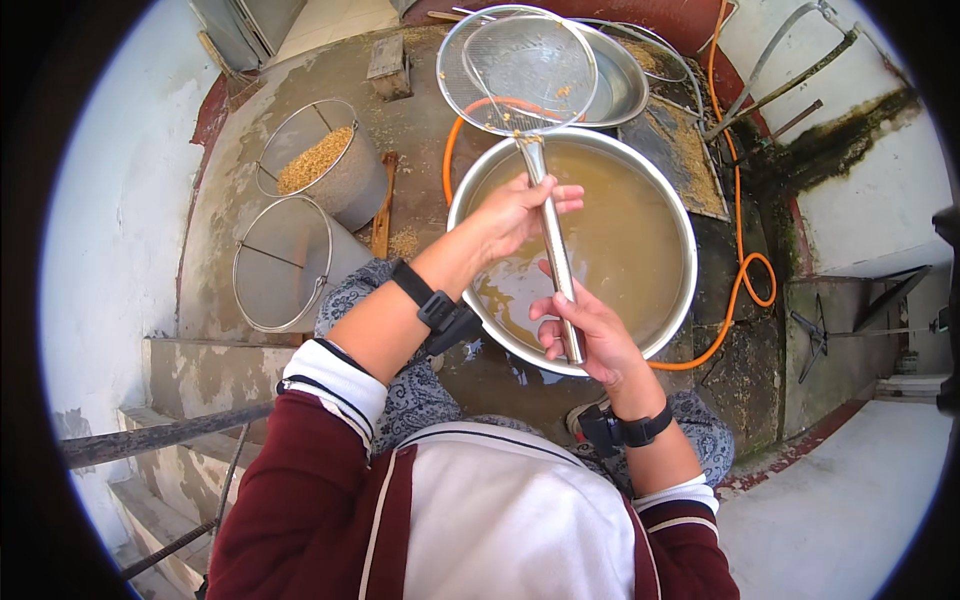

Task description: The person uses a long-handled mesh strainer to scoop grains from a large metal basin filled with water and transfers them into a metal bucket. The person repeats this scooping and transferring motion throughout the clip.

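Observation:
A round wire-mesh skimmer [517, 71] with a long metal handle [553, 232] is held out over a large metal basin [686, 247]. Murky yellow-brown water [607, 217] fills much of that basin. My left hand [517, 214] grips the handle's upper part, thumb laid across it. Lower down, near the handle's end, my right hand [589, 326] has its fingers around the metal. Only a few grains cling to the mesh, mostly by the rim and the handle joint. Behind the mesh, a second metal basin [626, 71] is partly hidden.
At the left stand a mesh bucket of grain [315, 161] and another mesh bucket [281, 262]. An orange hose [739, 225] curls along the right. Grain lies on a flat tray [679, 150]. A small wooden stool [390, 67] stands farther back; concrete steps [202, 375] and a metal rail [165, 435] are lower left.

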Tool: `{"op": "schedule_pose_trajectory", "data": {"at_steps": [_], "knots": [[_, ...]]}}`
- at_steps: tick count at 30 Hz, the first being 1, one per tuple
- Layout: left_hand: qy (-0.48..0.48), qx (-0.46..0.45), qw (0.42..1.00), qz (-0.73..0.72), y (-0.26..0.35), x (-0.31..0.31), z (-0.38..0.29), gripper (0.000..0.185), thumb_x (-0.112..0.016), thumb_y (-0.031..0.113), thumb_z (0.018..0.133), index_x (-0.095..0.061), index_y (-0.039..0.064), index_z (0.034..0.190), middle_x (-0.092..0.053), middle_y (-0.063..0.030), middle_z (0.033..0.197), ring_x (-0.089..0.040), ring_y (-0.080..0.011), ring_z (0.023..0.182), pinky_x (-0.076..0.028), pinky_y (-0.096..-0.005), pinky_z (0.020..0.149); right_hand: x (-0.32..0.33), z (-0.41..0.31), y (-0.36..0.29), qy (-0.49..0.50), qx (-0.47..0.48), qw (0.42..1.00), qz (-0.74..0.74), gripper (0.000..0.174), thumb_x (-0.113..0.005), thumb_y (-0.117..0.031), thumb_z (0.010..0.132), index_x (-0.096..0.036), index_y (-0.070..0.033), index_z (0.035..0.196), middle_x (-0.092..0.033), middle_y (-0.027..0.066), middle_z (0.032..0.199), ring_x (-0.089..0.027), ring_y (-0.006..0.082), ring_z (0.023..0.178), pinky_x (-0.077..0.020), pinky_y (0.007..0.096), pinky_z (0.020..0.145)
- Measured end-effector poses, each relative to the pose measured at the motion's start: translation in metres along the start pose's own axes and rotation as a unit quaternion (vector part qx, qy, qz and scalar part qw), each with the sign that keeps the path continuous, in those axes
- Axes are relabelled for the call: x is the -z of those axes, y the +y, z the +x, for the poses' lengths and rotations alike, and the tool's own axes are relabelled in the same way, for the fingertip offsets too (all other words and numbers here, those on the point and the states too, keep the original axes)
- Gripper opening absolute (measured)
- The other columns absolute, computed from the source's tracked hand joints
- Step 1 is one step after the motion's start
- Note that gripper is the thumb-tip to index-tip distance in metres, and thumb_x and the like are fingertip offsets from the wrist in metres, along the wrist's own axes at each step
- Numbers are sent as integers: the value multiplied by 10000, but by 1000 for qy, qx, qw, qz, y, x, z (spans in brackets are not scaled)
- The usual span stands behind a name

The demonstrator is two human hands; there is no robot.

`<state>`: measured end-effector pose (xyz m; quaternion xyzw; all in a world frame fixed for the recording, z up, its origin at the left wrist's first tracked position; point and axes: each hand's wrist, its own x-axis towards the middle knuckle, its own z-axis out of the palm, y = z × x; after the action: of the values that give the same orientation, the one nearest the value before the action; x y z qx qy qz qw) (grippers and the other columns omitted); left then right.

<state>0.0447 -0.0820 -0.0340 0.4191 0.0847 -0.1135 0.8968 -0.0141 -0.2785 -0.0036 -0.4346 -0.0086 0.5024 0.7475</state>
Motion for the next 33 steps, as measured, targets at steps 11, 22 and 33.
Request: {"op": "schedule_pose_trajectory", "data": {"at_steps": [11, 22, 33], "knots": [[94, -86, 910, 395, 20, 28, -17, 577, -548, 256, 943, -302, 28, 1412, -589, -116, 1211, -576, -171, 1023, -445, -310, 871, 184, 1, 50, 516, 84, 646, -556, 588, -499, -117, 918, -233, -66, 1439, -642, 273, 986, -625, 440, 878, -473, 486, 775], [156, -103, 924, 333, 70, 36, -38, 414, -505, 229, 960, -448, 56, 1332, -605, -104, 1180, -588, -158, 1032, -453, -301, 890, 326, 86, 60, 511, -99, 586, -621, 628, -543, -180, 892, -231, -84, 1428, -640, 290, 955, -617, 446, 908, -476, 512, 790], [152, -98, 931, 318, 81, 33, -40, 438, -511, 230, 953, -443, 37, 1340, -612, -112, 1169, -599, -173, 1023, -450, -309, 893, 327, 185, 110, 382, -93, 778, -490, 725, -570, -168, 885, -142, -38, 1455, -642, 262, 942, -645, 351, 788, -507, 423, 664]]}}
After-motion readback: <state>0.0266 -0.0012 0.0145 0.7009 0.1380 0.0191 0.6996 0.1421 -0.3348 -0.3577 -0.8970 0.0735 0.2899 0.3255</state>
